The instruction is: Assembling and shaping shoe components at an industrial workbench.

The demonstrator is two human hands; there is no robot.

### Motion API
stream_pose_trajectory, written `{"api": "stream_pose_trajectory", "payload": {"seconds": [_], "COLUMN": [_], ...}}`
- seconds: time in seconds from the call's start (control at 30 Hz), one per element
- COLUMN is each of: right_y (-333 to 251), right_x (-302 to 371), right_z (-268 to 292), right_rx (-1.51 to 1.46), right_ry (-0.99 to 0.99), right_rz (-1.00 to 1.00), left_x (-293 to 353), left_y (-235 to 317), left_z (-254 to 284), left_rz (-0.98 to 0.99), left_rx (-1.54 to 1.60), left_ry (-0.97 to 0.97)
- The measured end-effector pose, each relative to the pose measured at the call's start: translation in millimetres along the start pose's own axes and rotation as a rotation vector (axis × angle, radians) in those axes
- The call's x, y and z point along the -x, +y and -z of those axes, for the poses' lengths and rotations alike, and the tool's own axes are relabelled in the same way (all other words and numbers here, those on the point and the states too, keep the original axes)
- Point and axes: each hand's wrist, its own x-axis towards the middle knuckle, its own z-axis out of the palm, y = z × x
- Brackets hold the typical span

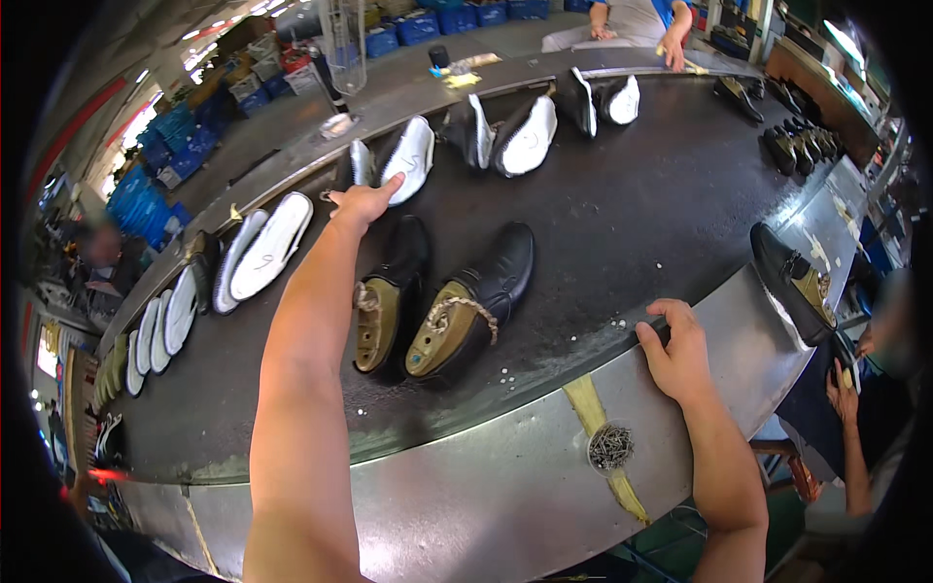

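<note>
My left hand [364,202] reaches to the far row of shoes. Its thumb lies on the white sole of a shoe [411,155] tipped on its side, and the other fingers close in beside it, partly hidden. Next to that shoe stands its mate [361,160]. Below my left hand, two black shoes rest upright, a left one [400,257] and a right one [505,262], with olive lasts inside and cord looped on them. My right hand [675,352] hovers or rests by the metal edge, fingers loosely bent and apart, holding nothing.
More white-soled shoes [272,246] line the dark work surface [622,214]. A cup of nails [610,447] sits on the metal ledge [466,486]. Another black shoe [792,282] is at the right edge. Co-workers' hands show at the top [673,44] and right [842,394].
</note>
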Motion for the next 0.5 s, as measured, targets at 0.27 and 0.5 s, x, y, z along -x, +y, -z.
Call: {"api": "stream_pose_trajectory", "payload": {"seconds": [0.27,0.5], "right_y": [5,13], "right_x": [0,9], "right_z": [1,-5], "right_rx": [-0.029,-0.069], "right_ry": [0.057,0.11], "right_rz": [0.014,0.001], "left_x": [27,237], "left_y": [-55,-221], "left_z": [47,186], "left_rz": [-0.057,0.104], "left_rx": [0.117,0.738], "left_ry": [0.047,-0.029]}}
